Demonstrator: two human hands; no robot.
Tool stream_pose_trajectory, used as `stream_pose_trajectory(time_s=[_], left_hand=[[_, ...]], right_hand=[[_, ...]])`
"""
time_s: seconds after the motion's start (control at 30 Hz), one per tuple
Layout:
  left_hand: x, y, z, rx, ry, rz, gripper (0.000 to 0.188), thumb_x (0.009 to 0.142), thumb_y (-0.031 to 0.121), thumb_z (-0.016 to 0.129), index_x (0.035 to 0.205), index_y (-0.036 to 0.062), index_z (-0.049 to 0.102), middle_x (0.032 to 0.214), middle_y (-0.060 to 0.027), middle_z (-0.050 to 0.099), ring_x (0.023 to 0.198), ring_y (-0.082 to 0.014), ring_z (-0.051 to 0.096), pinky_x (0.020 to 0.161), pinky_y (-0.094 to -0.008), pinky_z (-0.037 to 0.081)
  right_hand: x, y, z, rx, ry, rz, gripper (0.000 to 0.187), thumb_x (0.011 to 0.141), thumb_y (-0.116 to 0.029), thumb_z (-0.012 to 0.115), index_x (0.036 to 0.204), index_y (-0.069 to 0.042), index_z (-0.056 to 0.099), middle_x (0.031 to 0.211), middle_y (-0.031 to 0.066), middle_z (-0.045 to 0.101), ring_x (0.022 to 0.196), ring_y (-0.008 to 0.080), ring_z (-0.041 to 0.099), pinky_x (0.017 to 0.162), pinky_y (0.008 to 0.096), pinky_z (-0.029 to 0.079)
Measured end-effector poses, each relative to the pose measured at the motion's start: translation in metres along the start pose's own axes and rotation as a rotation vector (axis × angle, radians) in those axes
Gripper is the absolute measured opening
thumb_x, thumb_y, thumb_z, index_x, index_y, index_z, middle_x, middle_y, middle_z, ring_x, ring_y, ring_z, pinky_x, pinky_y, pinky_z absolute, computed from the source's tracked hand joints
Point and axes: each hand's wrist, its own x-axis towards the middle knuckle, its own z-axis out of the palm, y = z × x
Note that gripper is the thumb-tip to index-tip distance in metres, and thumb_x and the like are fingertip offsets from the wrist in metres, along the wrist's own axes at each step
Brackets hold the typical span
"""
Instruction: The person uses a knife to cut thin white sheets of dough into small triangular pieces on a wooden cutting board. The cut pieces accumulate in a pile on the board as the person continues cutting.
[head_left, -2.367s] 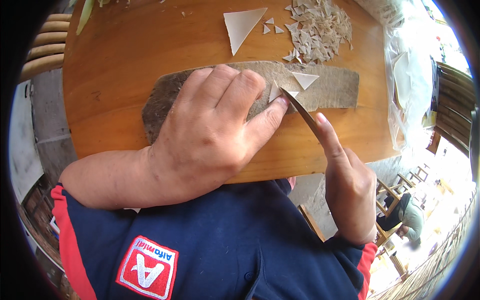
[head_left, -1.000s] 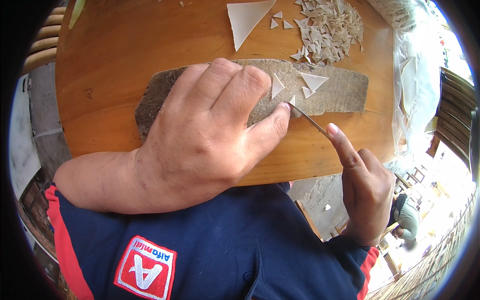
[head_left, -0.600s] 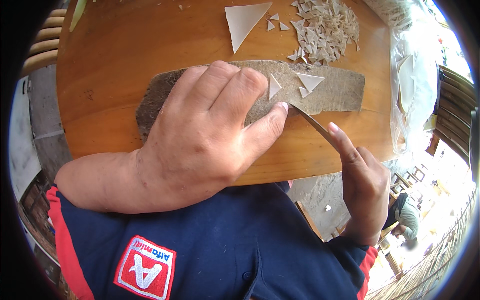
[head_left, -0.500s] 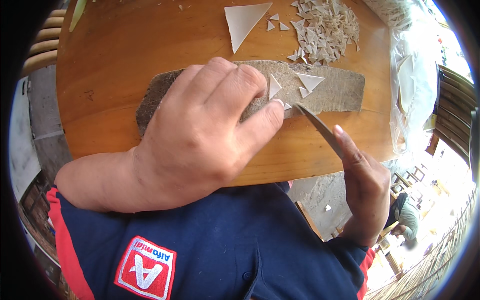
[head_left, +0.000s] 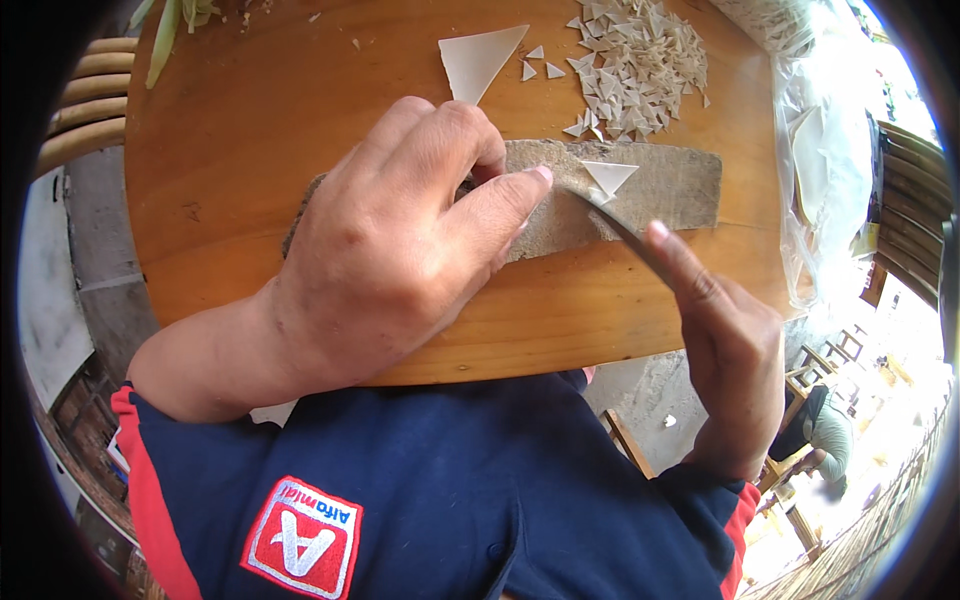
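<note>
My left hand rests over the left part of a worn wooden board, fingers curled under and thumb pressed toward them. Whatever those fingers pinch is hidden beneath them. In my right hand is a knife with a narrow dark blade, its thumb laid along the blade. The blade's tip lies on the board close to my left thumb. A white, thin triangular piece lies on the board just beyond the blade.
Beyond the board, a larger white triangular sheet and a few small triangles lie on the wooden table. A heap of small white triangles is at far right. A clear plastic bag with white pieces hangs along the right edge.
Both hands have shifted slightly left, the knife tip now nearer my left thumb. Small white pieces seen earlier beside that thumb no longer show. The whole view has moved a little.
</note>
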Motion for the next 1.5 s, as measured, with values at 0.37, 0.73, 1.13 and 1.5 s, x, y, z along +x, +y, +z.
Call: stream_pose_trajectory(time_s=[0.37,0.73,1.13,1.5], left_hand=[[0.002,-0.002,0.001,-0.052,0.025,-0.028,0.028,0.068,-0.006,0.082,0.093,0.0031,0.072,0.092,-0.0103,0.059,0.079,-0.0253,0.058,0.064,-0.0359,0.049],[-0.002,0.01,-0.002,-0.069,0.012,-0.09,0.029,0.071,-0.004,0.081,0.098,0.0023,0.073,0.094,-0.0105,0.06,0.078,-0.0251,0.056,0.064,-0.0346,0.049],[-0.008,0.012,0.0,0.053,-0.023,-0.01,0.038,0.071,-0.001,0.08,0.109,-0.0018,0.075,0.1,-0.0131,0.06,0.082,-0.0271,0.055,0.066,-0.0368,0.049],[-0.01,0.015,0.001,0.082,-0.026,-0.014,0.04,0.071,0.001,0.079,0.11,-0.004,0.073,0.101,-0.0146,0.06,0.083,-0.0288,0.056,0.069,-0.0389,0.048]], right_hand=[[-0.008,-0.009,0.013,0.339,0.007,0.024,0.073,0.081,0.014,0.061,0.146,-0.018,0.06,0.07,0.0116,0.058,0.06,0.0257,0.06,0.06,0.0393,0.05],[-0.016,-0.041,0.021,0.381,0.084,0.137,0.057,0.095,0.008,0.05,0.15,-0.006,0.053,0.06,0.0021,0.056,0.048,0.0104,0.054,0.049,0.0273,0.045],[-0.015,-0.07,0.046,0.408,0.114,0.182,0.059,0.096,0.009,0.046,0.154,0.001,0.042,0.072,0.0138,0.067,0.054,0.0183,0.063,0.056,0.0328,0.051],[-0.013,-0.08,0.046,0.311,0.048,0.218,0.078,0.082,0.017,0.051,0.157,-0.001,0.039,0.073,0.0185,0.065,0.056,0.0268,0.065,0.057,0.0375,0.052]])
